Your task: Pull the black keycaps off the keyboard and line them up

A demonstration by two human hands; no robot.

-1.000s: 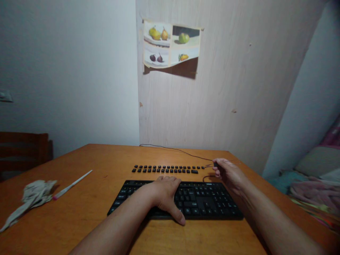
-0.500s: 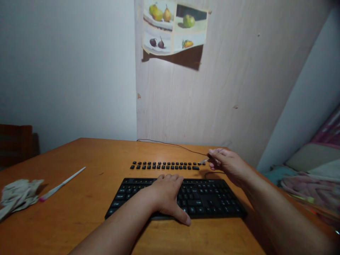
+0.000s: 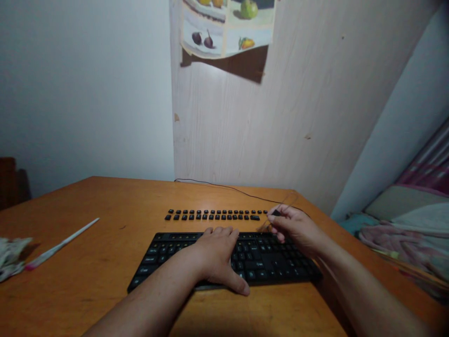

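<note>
- At the far left of the table (image 3: 115, 262) I have a crumpled pale cloth (image 3: 12, 255), and just beside it a slim white stick (image 3: 66, 243) with a pink near end, both well apart from my fingers.
- The black keyboard (image 3: 257, 264) lies flat in front of me, under my left hand (image 3: 220, 255). My palm rests across its middle, fingertips at its far edge, thumb stretched out to the right past its near edge; these fingers lie flat, the thumb spread wide of them, gripping nothing.
- Beyond my left fingertips sit two rows of loose keycaps (image 3: 212, 217), near them but untouched by that hand.
- The fingers of my right hand (image 3: 296, 229) pinch a small black piece (image 3: 276, 213) between thumb and index, just past the right end of the rows. Thin wire (image 3: 263, 226) juts out on both sides of it; I cannot tell whether the piece is a keycap or a handle.
- A dark cable (image 3: 224, 186) runs along the back of the table and passes behind my right hand.
- Compared with half a second ago, my left hand is in the same place on the keyboard, while my right has come lower, now overlapping its far right edge in view.
</note>
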